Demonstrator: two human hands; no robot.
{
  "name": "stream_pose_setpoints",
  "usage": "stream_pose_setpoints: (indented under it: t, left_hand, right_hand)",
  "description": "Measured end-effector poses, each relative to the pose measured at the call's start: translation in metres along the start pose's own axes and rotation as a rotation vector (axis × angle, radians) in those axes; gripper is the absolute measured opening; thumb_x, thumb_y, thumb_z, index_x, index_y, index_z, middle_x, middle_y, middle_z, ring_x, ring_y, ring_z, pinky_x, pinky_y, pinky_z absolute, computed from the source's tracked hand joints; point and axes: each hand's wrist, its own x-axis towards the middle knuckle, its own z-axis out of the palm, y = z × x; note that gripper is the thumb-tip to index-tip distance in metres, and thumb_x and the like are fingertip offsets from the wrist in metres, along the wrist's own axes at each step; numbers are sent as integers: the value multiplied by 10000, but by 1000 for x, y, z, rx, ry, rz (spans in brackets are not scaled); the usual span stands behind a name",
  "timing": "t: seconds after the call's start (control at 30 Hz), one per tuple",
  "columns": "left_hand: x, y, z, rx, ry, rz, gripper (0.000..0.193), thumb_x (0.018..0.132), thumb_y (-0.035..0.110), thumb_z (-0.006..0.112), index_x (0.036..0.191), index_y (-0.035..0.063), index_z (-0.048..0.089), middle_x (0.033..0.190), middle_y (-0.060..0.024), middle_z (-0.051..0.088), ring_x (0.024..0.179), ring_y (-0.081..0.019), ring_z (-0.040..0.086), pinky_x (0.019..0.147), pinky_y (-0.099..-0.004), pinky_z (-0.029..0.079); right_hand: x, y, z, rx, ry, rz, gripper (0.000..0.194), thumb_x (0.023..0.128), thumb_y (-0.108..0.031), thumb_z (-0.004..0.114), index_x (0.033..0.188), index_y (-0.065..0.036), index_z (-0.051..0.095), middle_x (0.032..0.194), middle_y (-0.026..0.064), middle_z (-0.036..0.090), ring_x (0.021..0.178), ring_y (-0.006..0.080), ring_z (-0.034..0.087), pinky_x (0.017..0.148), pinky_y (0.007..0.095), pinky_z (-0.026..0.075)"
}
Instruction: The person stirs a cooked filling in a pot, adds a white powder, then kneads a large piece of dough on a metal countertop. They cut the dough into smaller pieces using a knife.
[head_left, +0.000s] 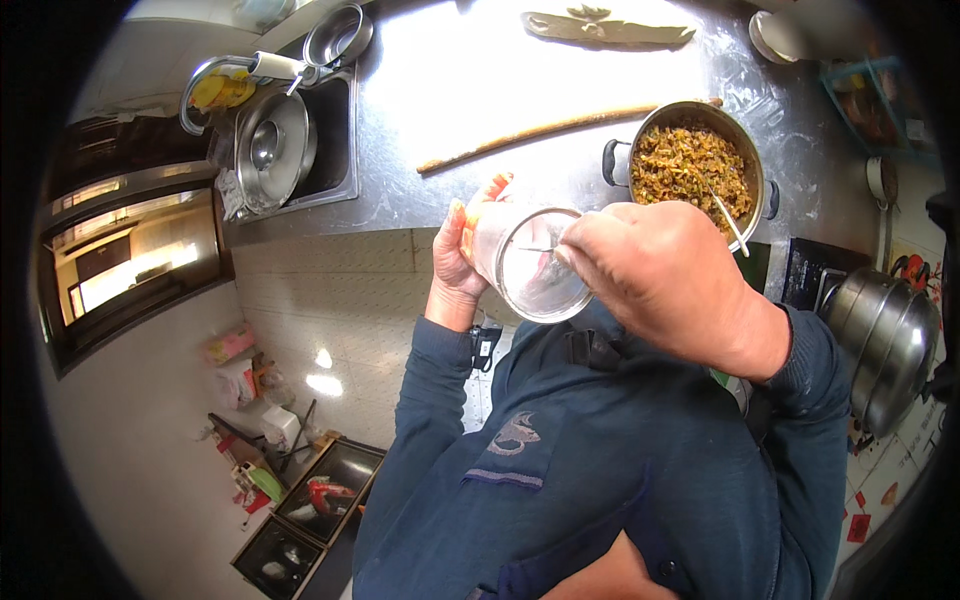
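Note:
In my left hand (459, 251) is a wide-mouthed clear jar (514, 289), tilted so its round opening faces up toward me. My right hand (660, 277) reaches over the rim, pinching a thin metal utensil (534, 249) that dips into the opening. Its working end is inside the jar, and what the jar contains is hard to make out. Just beyond my right hand stands a two-handled metal pot (757, 161) of chopped brown-and-green filling (686, 161). A pale stick-like utensil (731, 221) rests in the filling and over the pot's rim.
A wooden rolling pin (525, 140) lies on the steel counter (390, 172), touching or passing behind the pot. Dough (607, 28) lies farther back. Left is a sink (334, 150) with metal basins (274, 180) and a faucet (217, 64). A multi-tier steel steamer (881, 352) stands right.

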Motion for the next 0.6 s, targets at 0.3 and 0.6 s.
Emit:
stream_pose_setpoints:
  t: [0.3,0.6]
  left_hand:
    - [17,3,10,123,-31,2,800,1040,473,644,1604,-20,365,1527,-251,539,1406,-349,567,1204,-490,455]
    - [28,-5,7,160,-11,-61,773,1041,456,641,1605,-5,381,1570,-195,524,1439,-312,545,1211,-474,450]
  right_hand:
    - [-17,26,6,432,101,529,222,959,-132,685,829,48,698,703,179,681,593,285,686,586,406,526]
    - [-54,51,1,998,137,1047,198,1050,-201,675,930,-49,717,709,-15,665,543,36,582,473,197,432]
